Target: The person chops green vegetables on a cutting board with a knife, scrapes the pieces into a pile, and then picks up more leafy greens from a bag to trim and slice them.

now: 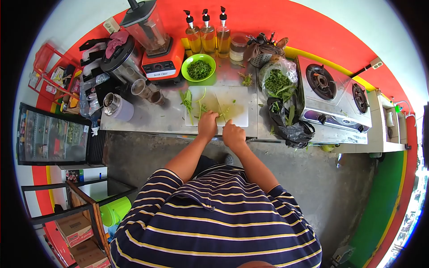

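Note:
A white cutting board (240, 94) lies near the front edge of the metal counter. My right hand (233, 134) is closed at the board's front edge around a knife (218, 102), its thin blade pointing away from me across the board. Just left of the blade, my left hand (208, 125) pinches thin green stems (223, 114) whose ends reach the knife. Leafy green stalks (187, 105) lie at the board's left side, and small cut bits are scattered near the blade. The knife handle is hidden in my grip.
Behind the board stands a green bowl (185, 69) of chopped greens, beside an orange blender (163, 62). Several pump bottles (208, 38) line the wall. At right are a bag of leaves (278, 80), a black plastic bag (297, 134) and a gas stove (335, 96). Cups (139, 88) stand left.

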Tool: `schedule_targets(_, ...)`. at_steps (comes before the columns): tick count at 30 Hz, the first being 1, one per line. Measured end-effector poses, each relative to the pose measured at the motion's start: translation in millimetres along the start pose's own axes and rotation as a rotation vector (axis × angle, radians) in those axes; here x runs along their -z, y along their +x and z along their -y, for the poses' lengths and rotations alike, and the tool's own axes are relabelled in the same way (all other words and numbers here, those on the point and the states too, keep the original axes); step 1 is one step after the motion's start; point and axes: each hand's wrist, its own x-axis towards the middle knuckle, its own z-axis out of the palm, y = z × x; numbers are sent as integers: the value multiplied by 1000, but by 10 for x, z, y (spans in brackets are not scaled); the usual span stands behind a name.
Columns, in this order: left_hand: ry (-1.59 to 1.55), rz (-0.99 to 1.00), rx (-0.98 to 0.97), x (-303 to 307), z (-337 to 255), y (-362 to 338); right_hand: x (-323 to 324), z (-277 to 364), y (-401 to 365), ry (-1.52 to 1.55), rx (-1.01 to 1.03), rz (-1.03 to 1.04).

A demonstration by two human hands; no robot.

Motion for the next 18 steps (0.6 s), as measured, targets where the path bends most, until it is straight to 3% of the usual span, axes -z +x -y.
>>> schedule_targets(18,-6,2,-39,21,42,-24,10,-48,76,2,21,36)
